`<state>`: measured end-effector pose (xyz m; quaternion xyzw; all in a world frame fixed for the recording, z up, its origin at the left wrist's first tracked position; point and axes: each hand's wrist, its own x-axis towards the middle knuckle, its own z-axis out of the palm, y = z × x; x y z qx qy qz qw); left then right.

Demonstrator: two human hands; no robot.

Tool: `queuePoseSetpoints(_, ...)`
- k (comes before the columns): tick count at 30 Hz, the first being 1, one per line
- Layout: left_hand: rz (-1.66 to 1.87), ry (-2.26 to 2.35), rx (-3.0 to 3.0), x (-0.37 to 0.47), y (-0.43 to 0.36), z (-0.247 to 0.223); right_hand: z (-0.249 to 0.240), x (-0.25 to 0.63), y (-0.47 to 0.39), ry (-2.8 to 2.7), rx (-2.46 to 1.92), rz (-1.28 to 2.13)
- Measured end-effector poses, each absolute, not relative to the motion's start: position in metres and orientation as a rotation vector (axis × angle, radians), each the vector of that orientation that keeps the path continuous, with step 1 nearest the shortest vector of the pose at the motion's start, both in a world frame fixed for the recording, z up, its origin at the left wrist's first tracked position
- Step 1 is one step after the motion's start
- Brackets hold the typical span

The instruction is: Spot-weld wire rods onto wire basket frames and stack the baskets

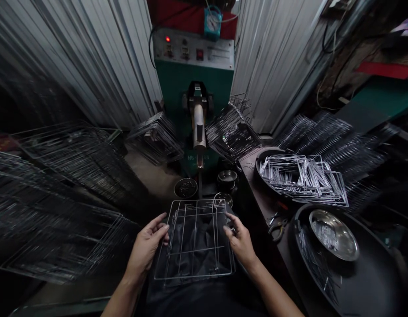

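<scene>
A rectangular wire rack (pixel 196 251) made of thin metal rods lies over the dark cloth of the lap, at the lower middle. At its left edge is my left hand (pixel 147 244), thumb and fingertips closed around the side rod. On the opposite side my right hand (pixel 241 241) has its thumb and fingers bent at the rack's upper right edge, holding it. Just beyond the rack's far edge stand small round bowls, one (pixel 186 188) with small dark pieces inside. The metal arm (pixel 199 127) of a green machine points down toward them.
Stacks of wire frames (pixel 75 158) fill the left; more frames (pixel 235 134) hang beside the machine (pixel 194 66). At right are a black basin (pixel 273 185) of bent wire, pliers (pixel 277 229), and a large black tray (pixel 372 281) with a steel bowl (pixel 346 246).
</scene>
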<state>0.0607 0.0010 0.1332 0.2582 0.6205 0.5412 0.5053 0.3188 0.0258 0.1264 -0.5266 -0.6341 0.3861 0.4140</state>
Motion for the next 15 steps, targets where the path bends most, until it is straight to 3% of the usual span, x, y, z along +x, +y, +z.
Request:
queuePoseSetpoints(8, 1.149, 1.653, 0.976, 0.054, 0.006, 0.091, 0.104, 0.323, 0.038, -1.642, -1.341, 0.909)
queuePoseSetpoints(15, 1.067, 1.71, 1.118, 0.055, 0.003, 0.09, 0.1, 0.327, 0.039, -1.647, -1.354, 0.984)
